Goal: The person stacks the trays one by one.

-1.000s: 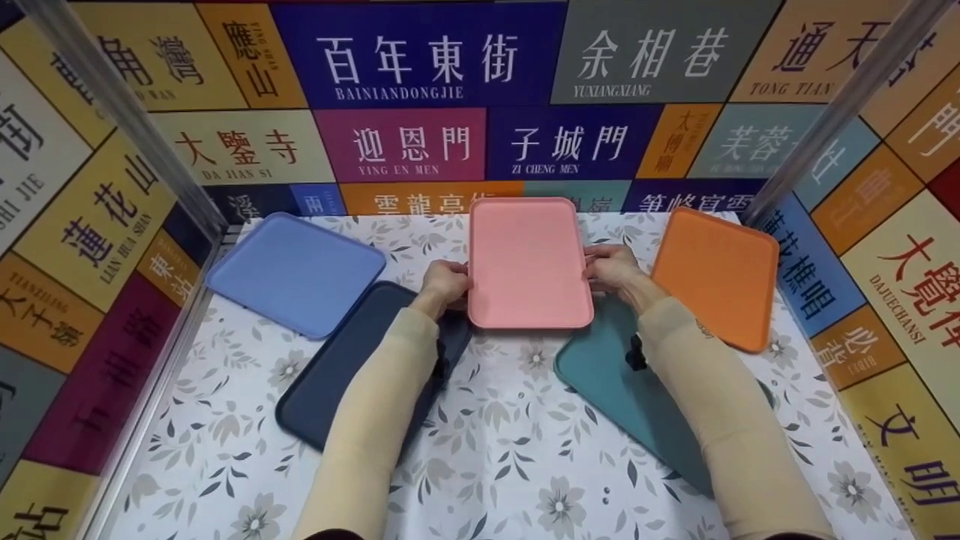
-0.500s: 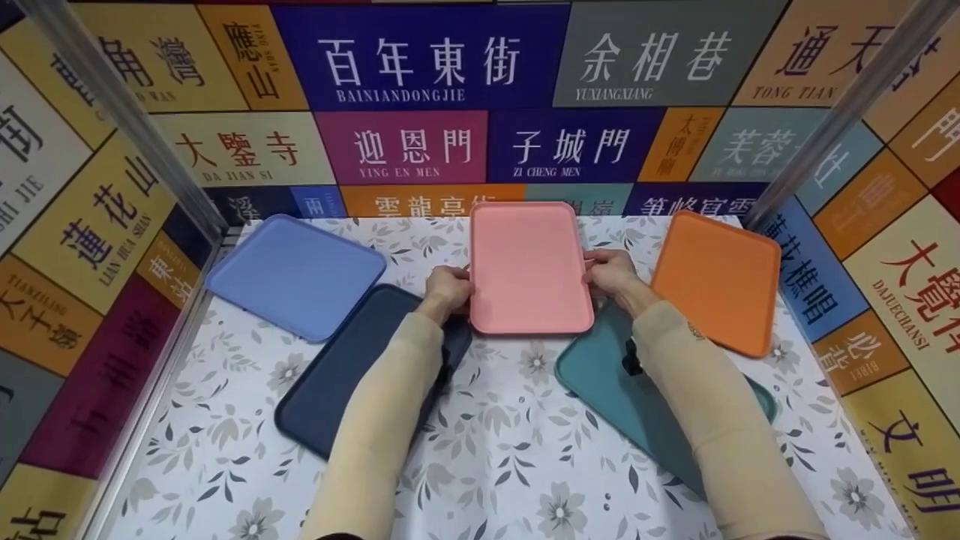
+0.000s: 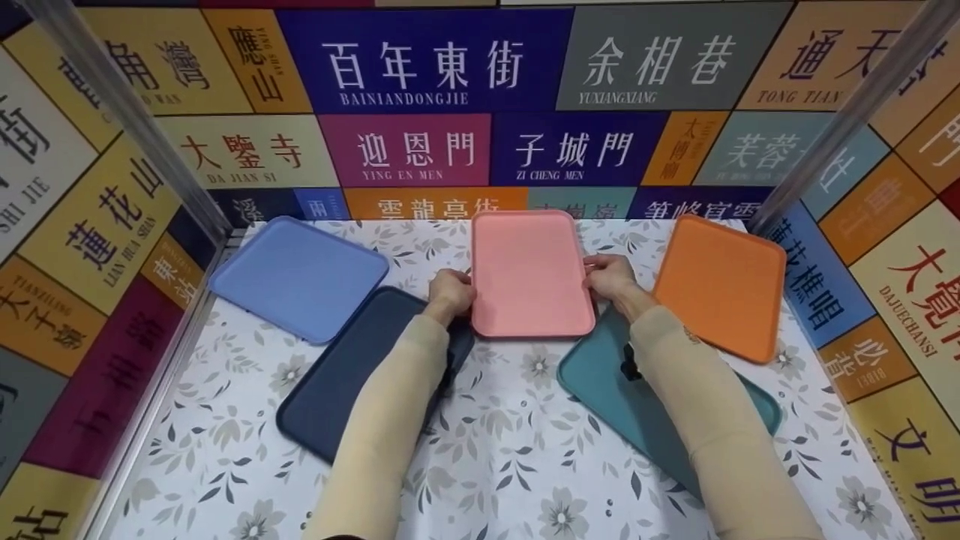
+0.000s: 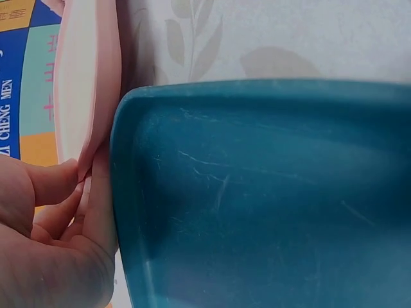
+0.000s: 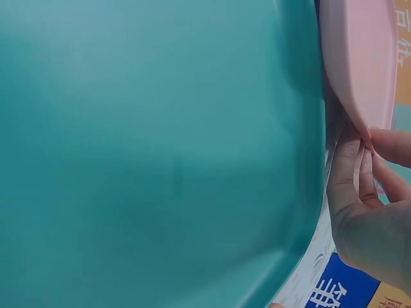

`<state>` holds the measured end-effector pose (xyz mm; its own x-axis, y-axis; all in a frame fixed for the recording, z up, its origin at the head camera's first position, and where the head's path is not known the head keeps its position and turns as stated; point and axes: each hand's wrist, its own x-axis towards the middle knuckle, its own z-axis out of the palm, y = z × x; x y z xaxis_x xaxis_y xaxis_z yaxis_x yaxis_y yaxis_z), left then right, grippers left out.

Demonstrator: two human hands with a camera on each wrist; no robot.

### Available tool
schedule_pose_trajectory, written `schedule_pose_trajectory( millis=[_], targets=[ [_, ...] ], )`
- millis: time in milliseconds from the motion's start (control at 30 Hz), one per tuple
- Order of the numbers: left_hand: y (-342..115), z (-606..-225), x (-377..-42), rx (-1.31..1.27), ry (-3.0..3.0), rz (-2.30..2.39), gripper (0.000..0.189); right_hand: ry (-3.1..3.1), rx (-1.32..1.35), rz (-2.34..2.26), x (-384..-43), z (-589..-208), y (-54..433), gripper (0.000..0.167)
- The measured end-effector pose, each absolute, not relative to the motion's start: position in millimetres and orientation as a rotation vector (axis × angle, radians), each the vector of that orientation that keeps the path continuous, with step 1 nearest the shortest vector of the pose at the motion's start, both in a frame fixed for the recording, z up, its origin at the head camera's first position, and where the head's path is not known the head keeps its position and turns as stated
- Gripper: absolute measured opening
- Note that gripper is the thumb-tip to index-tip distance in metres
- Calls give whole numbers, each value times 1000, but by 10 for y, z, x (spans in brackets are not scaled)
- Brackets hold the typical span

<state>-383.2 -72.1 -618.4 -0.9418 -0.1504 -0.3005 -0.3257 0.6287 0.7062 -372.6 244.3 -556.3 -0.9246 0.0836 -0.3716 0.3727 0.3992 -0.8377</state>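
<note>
A pink rectangular tray (image 3: 532, 274) is held between both hands at the back middle of the table. My left hand (image 3: 451, 291) pinches its left rim, thumb on top and fingers beneath, as the left wrist view shows with the tray edge (image 4: 96, 77). On the opposite side my right hand (image 3: 611, 277) pinches the right rim, and the right wrist view has the thumb and fingers meeting at the pink edge (image 5: 359, 77). Under my left forearm lies a dark navy tray (image 3: 352, 367). A teal tray (image 3: 607, 382) lies partly hidden beneath my right forearm.
At the back left a light blue tray (image 3: 300, 277) lies against the navy one. An orange tray (image 3: 720, 289) lies at the back right. Panels with printed lettering (image 3: 412, 150) wall in the back and both sides of the flower-patterned table (image 3: 517, 450).
The pink tray has come down slightly in the head view, both hands keeping their grip on its sides. The other trays stay in place; the whole view has shifted a little.
</note>
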Motion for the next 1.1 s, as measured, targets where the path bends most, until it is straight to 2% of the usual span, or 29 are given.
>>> schedule_pose_trajectory(
  millis=[33,167,567,1100],
  targets=[
    [-703,-6070,-3756,-385,2655,1193,31,2399,400,-1532,-3730,-5563,2444,62],
    [-691,-5996,-3732,-385,2673,1145,29,2425,394,-1502,-3737,-5561,2428,62],
    [-838,-6203,-3910,-346,2685,1060,28,2444,371,-1459,-3761,-5590,2346,59],
    [-791,-6164,-3784,-349,2750,1023,23,2487,389,-1371,-3672,-5608,2358,50]
  ],
)
